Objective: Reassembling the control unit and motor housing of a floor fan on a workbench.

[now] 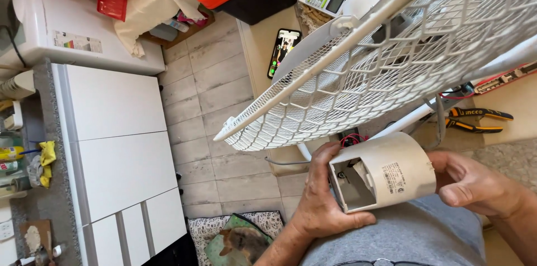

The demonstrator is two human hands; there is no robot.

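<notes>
The white plastic housing (386,172) sits over the person's lap, open end turned toward the camera, just below the white mesh fan guard (391,59). A steady two-sided grip with the opening tilted up to the light probably serves best for looking inside, clear of the red wires (351,139) behind it. The left hand (321,199) wraps the open end, thumb beneath; the right hand (475,185) grips the closed end. Orange-handled pliers (475,120) lie on the table (263,48).
</notes>
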